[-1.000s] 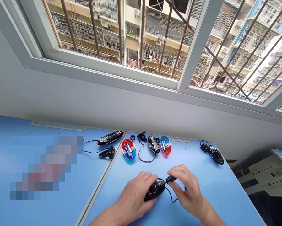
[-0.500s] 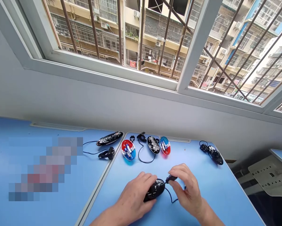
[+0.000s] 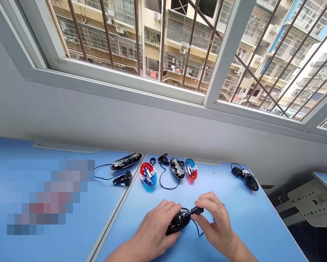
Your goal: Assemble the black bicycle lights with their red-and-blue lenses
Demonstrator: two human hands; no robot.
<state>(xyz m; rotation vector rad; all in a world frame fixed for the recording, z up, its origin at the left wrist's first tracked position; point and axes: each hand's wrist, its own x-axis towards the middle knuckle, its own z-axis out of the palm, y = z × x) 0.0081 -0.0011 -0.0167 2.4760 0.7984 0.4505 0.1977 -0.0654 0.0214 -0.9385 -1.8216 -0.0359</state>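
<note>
The left hand (image 3: pixel 159 222) grasps a black oval case (image 3: pixel 183 217), its palm and fingers wrapped over the near-left side; the case rests low, at the tabletop (image 3: pixel 251 227). The right hand (image 3: pixel 217 220) pinches a small black plug (image 3: pixel 197 210) between thumb and fingers. The plug points left, toward the left hand, its tip at the right end of the case; whether it is seated cannot be told. A thin black cord (image 3: pixel 198 230) droops in the gap between the two hands.

Directly beyond the left hand lie a red-and-blue light (image 3: pixel 148 175) with batteries showing, a black clamp (image 3: pixel 163 159) with its lead, and a silver-and-black light (image 3: pixel 177 168). Beyond the gap between the hands sits a blue-and-red light (image 3: pixel 191 169). Farther off, to the left of the left hand, lie a long black light (image 3: pixel 126 161) and a black bracket (image 3: pixel 122 178). Beyond the right hand, to its right, lies a black lamp (image 3: pixel 249 179).
</note>
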